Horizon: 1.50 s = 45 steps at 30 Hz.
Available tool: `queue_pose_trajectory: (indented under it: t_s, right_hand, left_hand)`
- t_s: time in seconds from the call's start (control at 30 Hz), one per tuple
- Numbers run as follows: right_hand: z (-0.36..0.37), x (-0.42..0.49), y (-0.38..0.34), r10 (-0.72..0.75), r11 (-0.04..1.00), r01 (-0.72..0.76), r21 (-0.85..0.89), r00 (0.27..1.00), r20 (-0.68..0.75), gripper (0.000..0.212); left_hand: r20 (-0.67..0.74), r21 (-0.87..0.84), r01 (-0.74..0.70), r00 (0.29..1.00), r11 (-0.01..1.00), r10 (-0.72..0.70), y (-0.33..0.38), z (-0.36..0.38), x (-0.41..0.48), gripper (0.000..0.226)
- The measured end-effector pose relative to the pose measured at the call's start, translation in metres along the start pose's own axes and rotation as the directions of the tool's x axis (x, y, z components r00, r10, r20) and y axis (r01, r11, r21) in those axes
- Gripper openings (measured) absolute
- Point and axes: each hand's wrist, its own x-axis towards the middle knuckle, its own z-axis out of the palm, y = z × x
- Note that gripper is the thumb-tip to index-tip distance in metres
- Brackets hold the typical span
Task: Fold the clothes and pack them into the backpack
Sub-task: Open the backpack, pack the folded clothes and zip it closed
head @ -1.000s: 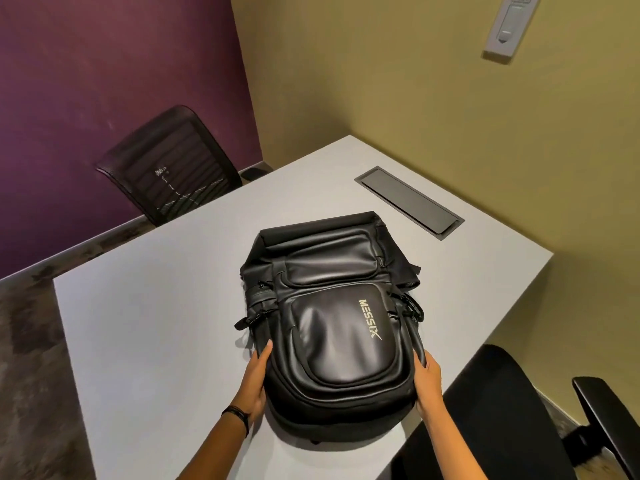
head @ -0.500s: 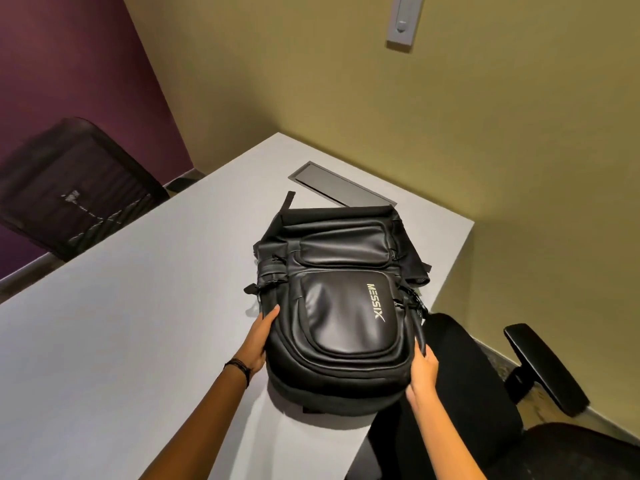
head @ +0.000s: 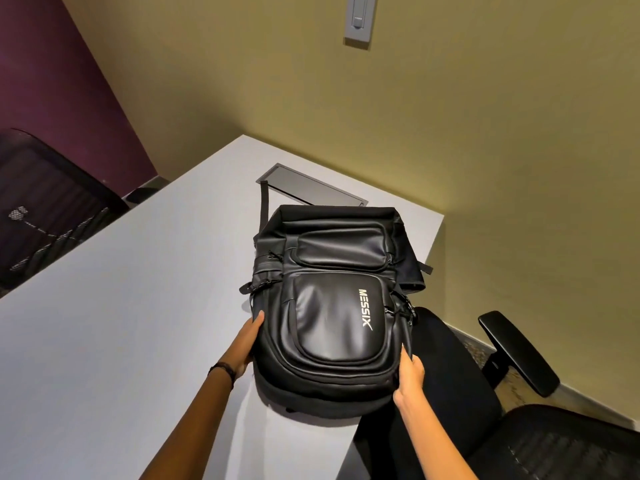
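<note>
Head view. A black backpack (head: 332, 306) lies front-up on a grey table (head: 121, 323), its base toward the person and its top toward a cable hatch (head: 311, 188) set in the tabletop. The left hand (head: 247, 344) presses flat, fingers straight, against the bag's left side. The right hand (head: 410, 374) lies with fingers extended along the lower right side, holding nothing. One strap (head: 265, 202) trails from the top toward the hatch.

Progress, as judged: the task is at its start. No clothes are in view, nothing is folded, and the front pockets look zipped; whether the top is open cannot be told.

Edges and room: the bag sits close to the table's right edge, just above a chair (head: 450, 375) with a raised armrest (head: 516, 351), so a slide rightward risks a drop. The wide span of table to the left looks the likeliest room for folding. A second chair (head: 45, 209) stands at the far left side.
</note>
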Motion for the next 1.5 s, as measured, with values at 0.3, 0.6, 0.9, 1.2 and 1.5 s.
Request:
queue_pose_trajectory:
  t_s: [0.3,0.6,0.9,1.2,1.5]
  right_hand:
    - [-0.006,-0.002,-0.016,0.181,0.979,-0.197,0.06,0.962,0.205,0.03]
    - [0.001,-0.012,-0.031,0.107,0.965,-0.172,0.199,0.949,0.297,0.029]
    - [0.034,-0.012,-0.077,0.067,0.878,-0.205,0.433,0.947,0.313,0.036]
    - [0.065,-0.016,-0.171,-0.013,0.792,-0.253,0.555,0.903,0.43,0.023]
    - [0.099,-0.024,-0.268,-0.022,0.621,-0.336,0.708,0.895,0.445,0.04]
  left_hand:
    - [-0.056,-0.516,0.002,0.998,0.857,-0.037,-0.068,0.024,-0.044,0.049]
    - [-0.031,-0.742,-0.021,1.0,0.67,-0.002,-0.014,0.04,-0.034,0.045]
    - [0.032,-0.632,-0.129,0.981,0.764,0.192,0.084,0.046,0.005,0.048]
    - [0.057,-0.221,-0.262,0.958,0.94,0.28,0.197,0.077,0.033,0.066]
    - [-0.52,0.149,-0.535,0.673,0.831,0.526,0.193,0.135,0.06,0.043]
